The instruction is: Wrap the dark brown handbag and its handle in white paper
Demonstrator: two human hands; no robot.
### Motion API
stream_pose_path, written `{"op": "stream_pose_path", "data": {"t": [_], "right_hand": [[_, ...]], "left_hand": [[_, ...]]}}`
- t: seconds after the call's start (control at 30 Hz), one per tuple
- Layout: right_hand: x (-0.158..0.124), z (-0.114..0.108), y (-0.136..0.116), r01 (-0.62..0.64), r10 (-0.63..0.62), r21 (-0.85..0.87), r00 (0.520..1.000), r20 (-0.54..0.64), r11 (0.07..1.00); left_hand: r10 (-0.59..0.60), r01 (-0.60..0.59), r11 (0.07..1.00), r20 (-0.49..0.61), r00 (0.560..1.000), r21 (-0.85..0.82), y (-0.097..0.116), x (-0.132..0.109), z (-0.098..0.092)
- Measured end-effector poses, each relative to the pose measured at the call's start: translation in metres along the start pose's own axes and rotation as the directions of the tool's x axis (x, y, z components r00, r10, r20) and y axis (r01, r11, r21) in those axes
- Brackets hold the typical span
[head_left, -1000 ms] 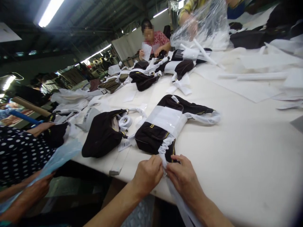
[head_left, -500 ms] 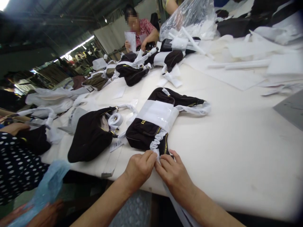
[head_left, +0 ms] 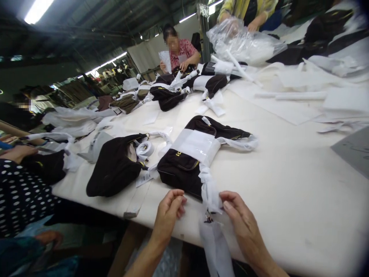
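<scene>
A black bag (head_left: 180,167) with a yellow zip lies on the table, a white wrap (head_left: 194,144) around its middle. From its near side a strap covered in white paper (head_left: 210,190) runs toward me, with a metal clasp (head_left: 208,217) showing. Below the clasp, a white-covered length hangs past the table edge. My left hand (head_left: 168,213) is left of the strap, fingers loosely bent and holding nothing. On the strap's other side, my right hand (head_left: 243,223) is open, its fingertips close to the paper; I cannot tell if they touch.
Another black bag (head_left: 115,167) lies to the left beside a white roll (head_left: 144,149). Wrapped bags (head_left: 167,96) are piled farther back. Co-workers sit or stand at the far side and at left, one in a polka-dot garment (head_left: 21,198). A grey sheet (head_left: 353,148) is at right.
My hands have moved apart from their pinch at the strap's end. The strap now lies straighter toward me, its clasp exposed. The camera view has shifted a little.
</scene>
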State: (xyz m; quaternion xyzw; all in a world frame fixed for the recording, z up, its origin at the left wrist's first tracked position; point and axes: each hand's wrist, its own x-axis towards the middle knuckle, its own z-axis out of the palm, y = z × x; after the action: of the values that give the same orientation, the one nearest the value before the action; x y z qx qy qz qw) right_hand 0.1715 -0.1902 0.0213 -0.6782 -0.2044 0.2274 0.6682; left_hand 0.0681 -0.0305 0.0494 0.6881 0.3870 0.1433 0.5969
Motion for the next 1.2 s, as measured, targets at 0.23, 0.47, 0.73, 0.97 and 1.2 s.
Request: {"op": "stream_pose_path", "data": {"t": [0.23, 0.47, 0.73, 0.97, 1.2], "right_hand": [[0.016, -0.010, -0.012, 0.031, -0.010, -0.138, 0.988, 0.151, 0.990], [0.013, -0.044, -0.005, -0.049, 0.077, -0.284, 0.993, 0.090, 0.958], [0.054, -0.094, 0.003, -0.413, 0.393, -0.152, 0.908, -0.145, 0.898], [0.068, -0.172, -0.031, -0.220, -0.283, -0.973, 0.931, -0.229, 0.065], [0.089, -0.118, -0.042, 0.434, -0.364, -0.811, 0.883, 0.296, 0.393]], "left_hand": [[-0.140, 0.192, 0.976, 0.369, 0.919, -0.107, 0.042, 0.022, 0.037], [0.124, -0.127, 0.992, 0.498, 0.859, -0.027, 0.044, 0.017, 0.052], [0.255, -0.043, 0.927, 0.543, 0.800, -0.372, 0.040, 0.031, 0.078], [0.236, -0.093, 0.948, 0.477, 0.847, -0.304, 0.027, 0.034, 0.104], [0.290, -0.282, 0.957, 0.319, 0.902, -0.073, 0.036, 0.027, 0.107]]}}
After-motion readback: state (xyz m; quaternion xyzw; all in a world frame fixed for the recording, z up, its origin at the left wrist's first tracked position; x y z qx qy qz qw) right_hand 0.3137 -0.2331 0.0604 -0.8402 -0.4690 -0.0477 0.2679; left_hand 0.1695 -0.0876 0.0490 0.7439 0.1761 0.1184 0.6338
